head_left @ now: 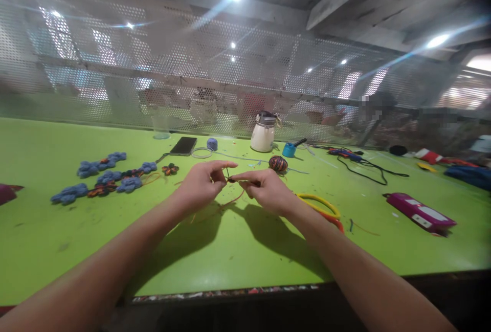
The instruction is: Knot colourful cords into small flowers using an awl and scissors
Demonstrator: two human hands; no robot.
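Note:
My left hand (201, 183) and my right hand (264, 189) meet above the green table (230, 250), both pinched on a thin orange yarn strand (230, 201) that loops down between them. The right hand also seems to hold a slim dark hook or needle; it is too small to be sure. A multicoloured yarn ball (278, 163) lies just behind the right hand. Yellow and orange loops (322, 204) lie under my right wrist.
Blue crocheted flowers (103, 176) lie at the left. A phone (183, 145), small blue spool (212, 143), white jug (263, 135) and blue cup (289, 149) stand at the back. A magenta case (420, 212) and black cord (368, 168) lie right. Perforated mesh screen behind.

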